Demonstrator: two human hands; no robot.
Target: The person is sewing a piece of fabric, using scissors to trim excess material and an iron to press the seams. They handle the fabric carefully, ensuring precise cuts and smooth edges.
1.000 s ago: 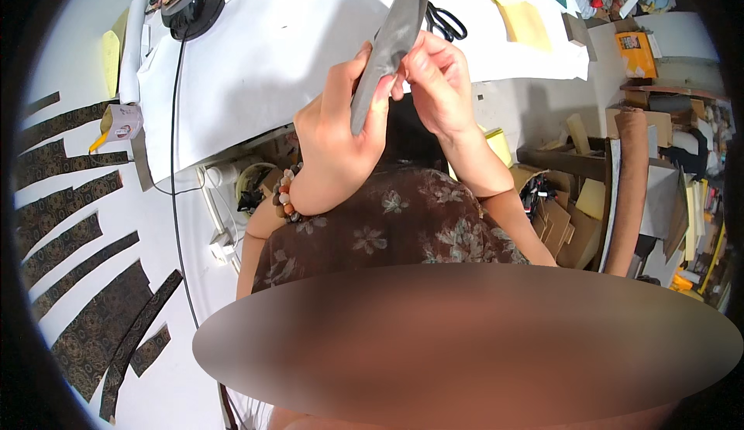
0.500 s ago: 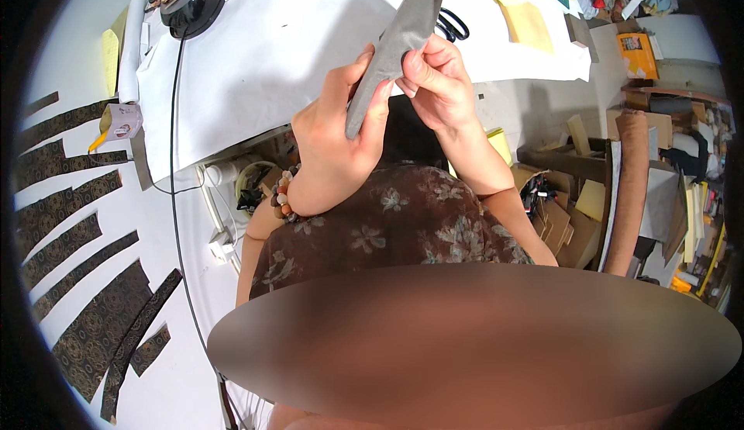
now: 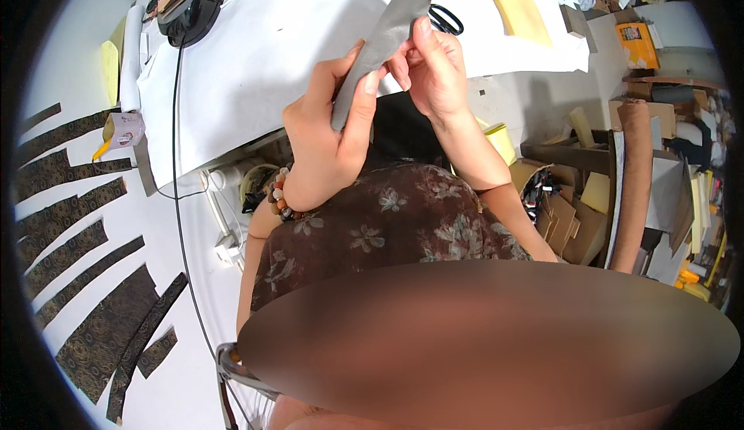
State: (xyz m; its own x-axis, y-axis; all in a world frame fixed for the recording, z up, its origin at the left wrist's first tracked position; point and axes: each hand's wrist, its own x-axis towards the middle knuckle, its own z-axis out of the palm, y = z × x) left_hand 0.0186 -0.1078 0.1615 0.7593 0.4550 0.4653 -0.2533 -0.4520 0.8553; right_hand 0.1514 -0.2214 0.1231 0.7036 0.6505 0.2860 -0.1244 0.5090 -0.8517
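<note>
Over the table's near edge: grey piece in left hand, right hand at its side

Head view, sole camera. Left hand (image 3: 325, 116) grips the grey piece (image 3: 387, 34) near its lower end, thumb on the near face, fingers behind. Piece is thin and flat, slanted up to the right; upper end runs to the top of the view. Right hand (image 3: 438, 73) is at the piece's right edge, thumb up, fingers curled; can't tell if it's pinching or only touching. Beaded bracelet (image 3: 277, 195) on left wrist.

White-covered table (image 3: 256, 73) lies beyond the hands. Black-handled scissors (image 3: 447, 19) on it, partly hidden by the piece. Yellow sheets (image 3: 527, 23) to the right of those, black tray (image 3: 198, 11) at far left corner. Dark patterned pieces (image 3: 108, 325) spread on a white surface, left side. Black cable (image 3: 178, 120) runs between them and the table. Brown roll (image 3: 632, 182) stands at right, cardboard (image 3: 562, 221) beside it.
</note>
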